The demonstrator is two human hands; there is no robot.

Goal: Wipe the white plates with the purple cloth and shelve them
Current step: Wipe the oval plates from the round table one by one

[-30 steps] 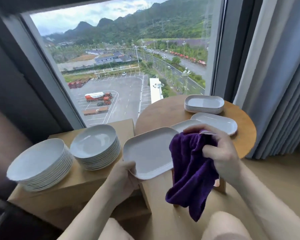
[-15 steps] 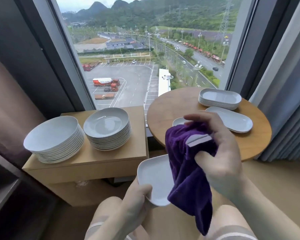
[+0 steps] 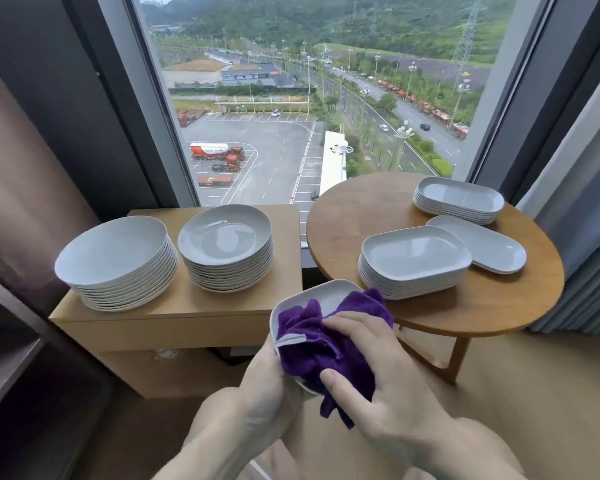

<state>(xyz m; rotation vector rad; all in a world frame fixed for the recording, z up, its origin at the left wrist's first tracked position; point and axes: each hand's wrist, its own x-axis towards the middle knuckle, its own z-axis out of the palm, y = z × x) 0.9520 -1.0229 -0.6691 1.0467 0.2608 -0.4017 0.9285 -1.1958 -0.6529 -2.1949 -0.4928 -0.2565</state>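
Left hand (image 3: pixel 269 382): grips the near end of a white rounded-rectangular plate (image 3: pixel 321 294), long axis running away from the person toward the round wooden table (image 3: pixel 482 306). Right hand (image 3: pixel 381 372): fingers curled, pressing a bunched purple terry cloth (image 3: pixel 321 344) onto the plate's face. Plate: held in front of the table's near-left edge, tilted, mostly covered by cloth, between both hands.

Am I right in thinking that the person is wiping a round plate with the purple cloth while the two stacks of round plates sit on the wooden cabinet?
Not quite: the plate being wiped is rectangular with rounded corners, not round. The head view shows the left hand gripping it while the right hand presses the purple cloth into it. The two stacks of round plates do sit on the wooden cabinet.
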